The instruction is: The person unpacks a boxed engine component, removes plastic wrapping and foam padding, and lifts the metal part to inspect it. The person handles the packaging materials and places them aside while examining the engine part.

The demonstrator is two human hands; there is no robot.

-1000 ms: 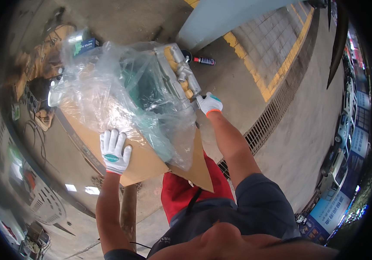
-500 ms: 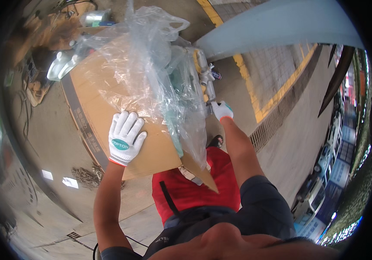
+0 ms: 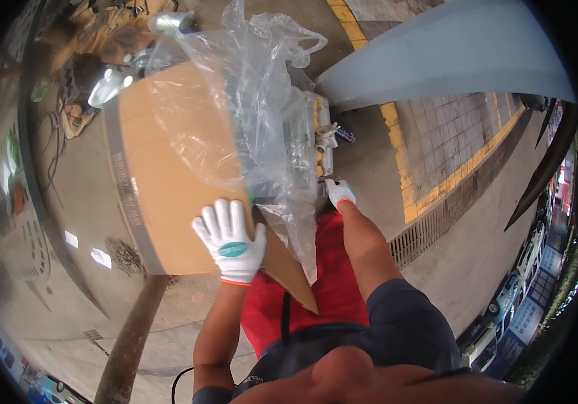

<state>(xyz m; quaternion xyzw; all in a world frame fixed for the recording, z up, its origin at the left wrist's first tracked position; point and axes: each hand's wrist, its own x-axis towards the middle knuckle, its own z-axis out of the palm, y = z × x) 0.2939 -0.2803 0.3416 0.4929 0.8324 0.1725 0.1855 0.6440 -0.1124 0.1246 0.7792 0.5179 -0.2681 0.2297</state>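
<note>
Concrete floor of a workshop is seen in bkgd. A cardboard box is set in front of the person, w/ a silver-and-yellow metal part at its R side; both are partly covered by clear plastic film, so the part's L side is obscured. The cardboard is pressed by the L hand, fingers spread, nothing gripped. The part's near end is met by the R hand, fingers bent; whether it's gripped can't be told. Beyond: spray can just beside part, far R side flanked by grey-blue pillar; white jugs placed nr box's far L corner.
</note>
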